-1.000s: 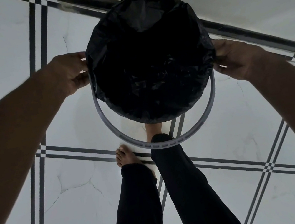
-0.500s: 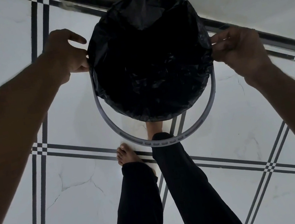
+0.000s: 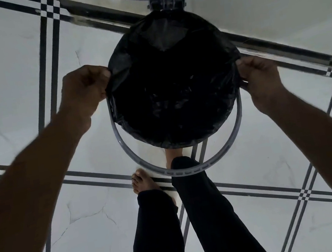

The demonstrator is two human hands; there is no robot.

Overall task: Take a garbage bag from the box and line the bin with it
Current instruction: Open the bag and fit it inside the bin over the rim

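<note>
A: Where was the garbage bag (image 3: 175,93) when you looked down?

B: It sat inside the bin (image 3: 187,171), its black film spread over the mouth, while the bin's grey ring showed bare along the near side.

A: And your hands?

B: Your left hand (image 3: 85,93) was pinching the bag's left edge. Your right hand (image 3: 261,77) was closed on its right edge. Your bare foot (image 3: 142,182) stood on the tiled floor (image 3: 89,226) just beside the ring.

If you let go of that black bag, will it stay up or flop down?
Probably flop. The garbage bag looks thin and crinkly, with a loose flap sagging at the far edge. Each hand, left hand and right hand, pinches its edge at the bin's rim, so it likely needs folding over to stay.
</note>
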